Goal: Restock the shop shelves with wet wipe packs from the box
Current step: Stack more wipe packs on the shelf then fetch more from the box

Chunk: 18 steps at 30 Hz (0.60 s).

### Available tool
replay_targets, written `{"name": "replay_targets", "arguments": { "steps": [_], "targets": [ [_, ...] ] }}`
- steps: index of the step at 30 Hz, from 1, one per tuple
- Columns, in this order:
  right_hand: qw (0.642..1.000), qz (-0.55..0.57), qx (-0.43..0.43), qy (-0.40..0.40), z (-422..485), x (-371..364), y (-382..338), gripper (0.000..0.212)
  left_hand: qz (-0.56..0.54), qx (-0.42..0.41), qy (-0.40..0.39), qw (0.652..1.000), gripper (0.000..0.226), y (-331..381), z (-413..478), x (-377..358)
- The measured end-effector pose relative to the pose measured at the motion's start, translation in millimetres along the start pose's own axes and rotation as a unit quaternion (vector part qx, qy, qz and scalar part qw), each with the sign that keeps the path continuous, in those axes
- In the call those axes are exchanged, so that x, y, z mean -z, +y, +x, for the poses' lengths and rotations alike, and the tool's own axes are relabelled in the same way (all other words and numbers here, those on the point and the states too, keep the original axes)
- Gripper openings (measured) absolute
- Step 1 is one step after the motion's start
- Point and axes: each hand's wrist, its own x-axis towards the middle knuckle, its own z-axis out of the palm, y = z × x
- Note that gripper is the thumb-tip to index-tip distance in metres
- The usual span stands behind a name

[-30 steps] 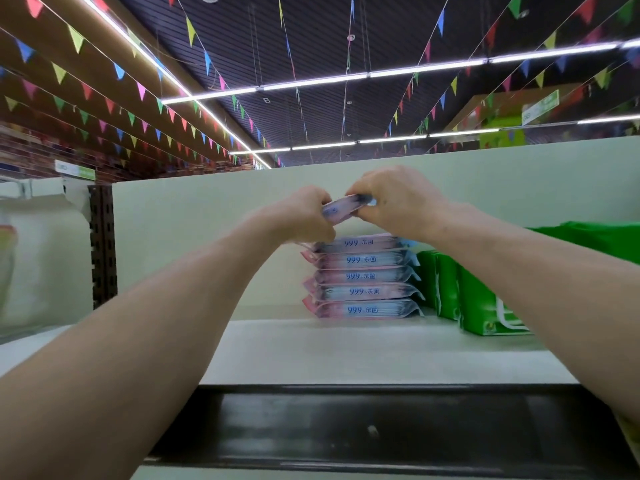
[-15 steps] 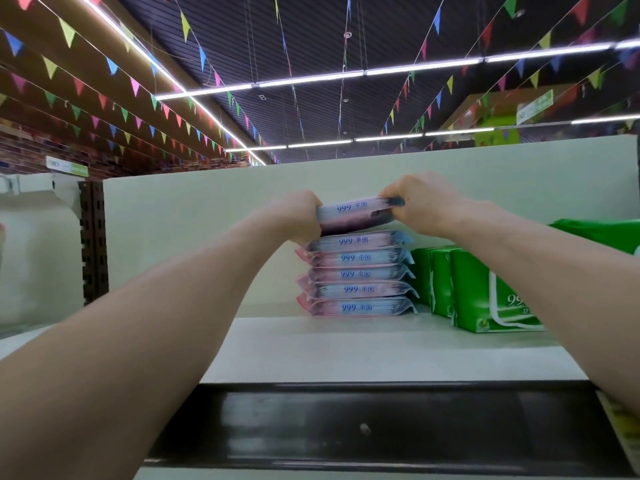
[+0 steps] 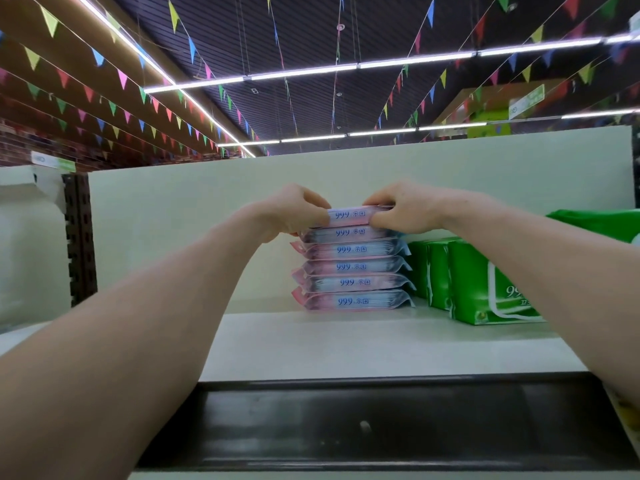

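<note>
A stack of several pink-and-blue wet wipe packs (image 3: 353, 284) marked 999 stands on the pale top shelf (image 3: 346, 344), against its back panel. One more wet wipe pack (image 3: 349, 215) lies flat on top of the stack. My left hand (image 3: 292, 216) grips its left end and my right hand (image 3: 407, 209) grips its right end, fingers curled over the edges. The box is out of view.
Green tissue packs (image 3: 485, 289) stand close to the right of the stack, with a larger green pack (image 3: 602, 223) behind my right forearm. A dark shelf upright (image 3: 79, 237) rises at the left. A black front lip (image 3: 346, 424) runs below the shelf.
Both hands have brought the held pack down from above the stack, levelled it, and set it flat on top.
</note>
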Motion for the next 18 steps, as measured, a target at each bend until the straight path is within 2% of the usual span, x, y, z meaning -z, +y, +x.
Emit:
{"name": "replay_targets", "arguments": {
  "steps": [6, 11, 15, 18],
  "targets": [
    [0.999, -0.022, -0.027, -0.028, -0.2, 0.7, -2.8, 0.042, 0.029, 0.010, -0.005, 1.000, 0.029, 1.7, -2.0, -4.6],
    [0.999, -0.008, -0.040, -0.030, -0.5, 1.3, -4.3, 0.047, 0.011, 0.015, -0.032, 0.999, 0.050, -3.2, -1.8, -2.4],
    [1.000, -0.012, -0.027, -0.005, -0.5, 0.6, -6.4, 0.046, 0.014, 0.013, -0.025, 0.999, 0.047, -4.5, -2.4, -1.4],
    [0.999, -0.014, -0.030, -0.019, -3.0, 2.3, -6.6, 0.048, 0.019, 0.010, -0.022, 1.000, 0.045, -4.2, -3.9, -1.5]
  ]
}}
